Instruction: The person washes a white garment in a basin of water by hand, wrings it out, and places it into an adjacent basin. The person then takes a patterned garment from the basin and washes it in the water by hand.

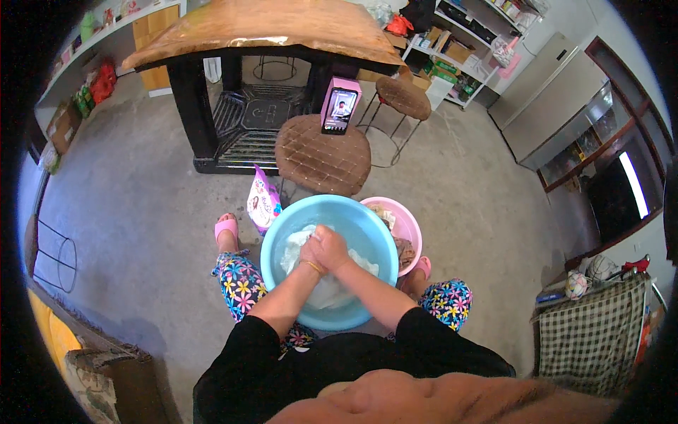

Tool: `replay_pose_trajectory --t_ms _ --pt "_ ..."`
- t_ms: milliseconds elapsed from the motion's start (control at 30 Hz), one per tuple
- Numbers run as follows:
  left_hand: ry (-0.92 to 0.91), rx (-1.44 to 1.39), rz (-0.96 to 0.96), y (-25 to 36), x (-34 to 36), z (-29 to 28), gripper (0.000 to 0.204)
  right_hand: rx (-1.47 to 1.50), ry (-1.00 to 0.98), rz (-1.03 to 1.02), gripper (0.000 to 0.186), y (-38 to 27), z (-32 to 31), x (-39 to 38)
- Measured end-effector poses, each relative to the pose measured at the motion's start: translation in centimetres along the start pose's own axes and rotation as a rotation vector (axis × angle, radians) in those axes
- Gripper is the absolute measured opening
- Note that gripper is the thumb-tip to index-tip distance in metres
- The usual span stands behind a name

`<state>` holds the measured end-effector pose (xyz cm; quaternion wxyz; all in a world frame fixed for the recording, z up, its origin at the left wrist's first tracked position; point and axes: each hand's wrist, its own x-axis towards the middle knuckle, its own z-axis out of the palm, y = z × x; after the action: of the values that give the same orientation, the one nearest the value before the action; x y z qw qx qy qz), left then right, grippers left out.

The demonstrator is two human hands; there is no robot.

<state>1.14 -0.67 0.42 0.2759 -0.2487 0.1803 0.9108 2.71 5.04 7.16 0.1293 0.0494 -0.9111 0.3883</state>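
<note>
In a light blue basin [381,275] of water lies wet white cloth [332,290]. My left hand [311,256] and my right hand [329,246] are closed and pressed together over it, gripping part of the cloth; their fingers partly hide one another. A pink basin [411,226] with brownish fabrics [404,251] stands touching the blue one on its right. Just left and behind is a purple and white bag [263,201]. My feet in pink sandals flank the basins.
Ahead are a brown padded stool [321,159] bearing a phone [337,113] on a pink stand, a second stool [402,95], and a black-framed table [265,28]. A wire ring stand [60,261] is at left, a checked cloth over something [586,332] at right, a refrigerator [537,99] behind.
</note>
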Motion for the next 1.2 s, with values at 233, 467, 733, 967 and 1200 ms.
replay_pose_trajectory --t_ms 233,467,733,967,1200 --pt "-0.082 -0.044 0.057 -1.4 3.4 -1.6 0.032 -0.036 0.16 0.447 0.018 9.7 0.3 2.0" --pt "-0.006 -0.046 0.139 -0.8 3.5 -0.8 0.033 0.225 -0.41 0.386 0.041 11.1 -3.9 1.3" --pt "-0.04 0.004 0.064 0.6 3.3 -1.8 0.039 -0.398 -0.527 0.256 0.049 4.7 0.2 0.3" --pt "0.137 0.207 0.12 0.0 2.9 -1.7 0.045 -0.513 -0.368 0.271 0.038 5.9 2.3 0.5" --pt "0.127 0.141 0.052 0.1 4.2 -2.2 0.047 0.297 -0.191 0.333 0.017 8.3 0.6 0.5"
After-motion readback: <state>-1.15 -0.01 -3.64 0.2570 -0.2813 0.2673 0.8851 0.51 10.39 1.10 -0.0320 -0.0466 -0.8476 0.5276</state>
